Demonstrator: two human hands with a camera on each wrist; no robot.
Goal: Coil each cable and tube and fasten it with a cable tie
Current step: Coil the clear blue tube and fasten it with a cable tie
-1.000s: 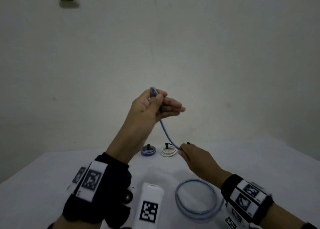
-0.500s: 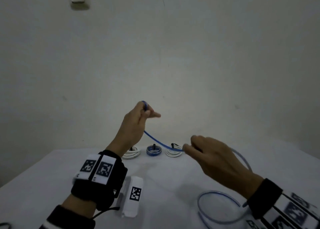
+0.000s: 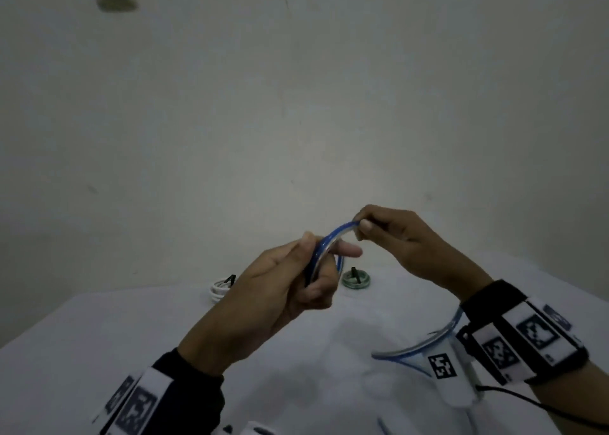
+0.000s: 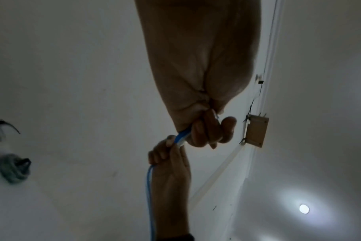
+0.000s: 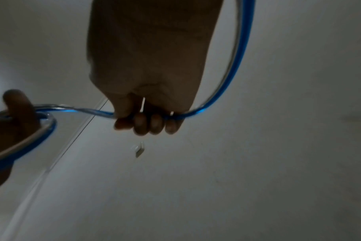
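Observation:
A translucent blue tube (image 3: 326,242) arcs between my two hands above the white table (image 3: 99,352). My left hand (image 3: 296,276) grips a small loop of it, thumb on top and fingers curled below. My right hand (image 3: 372,227) pinches the tube a little higher and to the right. The rest of the tube (image 3: 425,345) trails down under my right wrist onto the table. In the right wrist view the tube (image 5: 233,81) runs through my curled right fingers (image 5: 146,124) and curves up past the palm. In the left wrist view both hands meet on the tube (image 4: 180,137).
Two coils fastened with black ties lie at the table's far edge: a white one (image 3: 219,289) left and a greenish one (image 3: 356,279) right, the latter also in the left wrist view as a blurred coil (image 4: 12,169). A bare wall stands behind.
My right hand rose and swung left until it met the left hand. The straight span of tube between them has become a short arc, with a loop in my left hand.

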